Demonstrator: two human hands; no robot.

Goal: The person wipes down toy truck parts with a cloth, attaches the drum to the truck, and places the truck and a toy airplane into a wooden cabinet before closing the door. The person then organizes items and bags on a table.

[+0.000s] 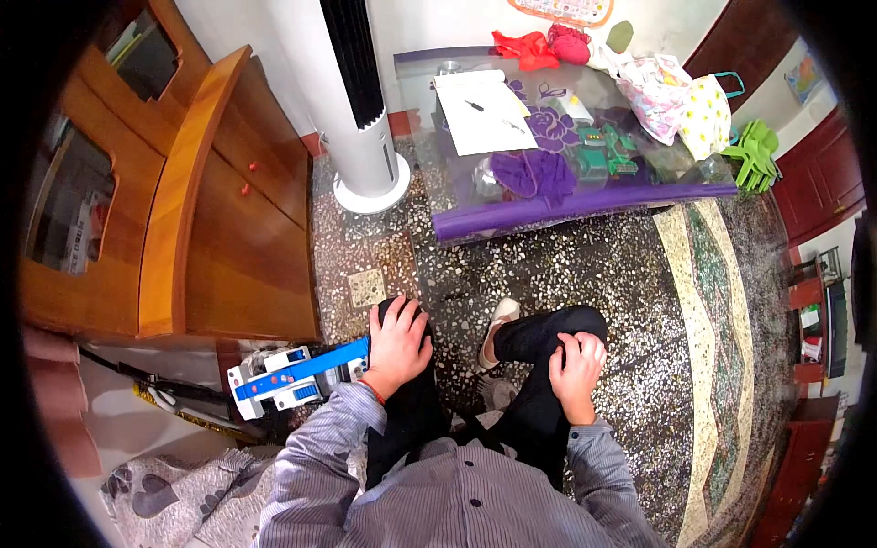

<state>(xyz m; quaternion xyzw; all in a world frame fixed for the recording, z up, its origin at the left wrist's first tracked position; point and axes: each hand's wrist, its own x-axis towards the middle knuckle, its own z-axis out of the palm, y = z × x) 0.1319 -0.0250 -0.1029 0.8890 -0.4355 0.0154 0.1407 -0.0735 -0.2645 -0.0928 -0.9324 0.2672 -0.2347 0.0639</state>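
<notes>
My left hand (398,350) rests on my left knee, its fingers spread over the dark trousers and holding nothing. A red band circles that wrist. Close beside it on the left is a blue and white toy truck (297,376) with a long blue beam that reaches toward the wrist. My right hand (577,370) lies on my right knee, fingers draped slightly bent over the cloth, also with nothing in it. Below the knees one light-coloured shoe (499,331) shows on the speckled floor.
Ahead stands a low table with a purple cover (585,203), bearing white paper (484,111) with a pen, a purple cloth (533,176), green toy parts (606,153) and bags (658,91). A white tower fan (370,173), wooden cabinet (242,247) and green stools (755,155) stand around.
</notes>
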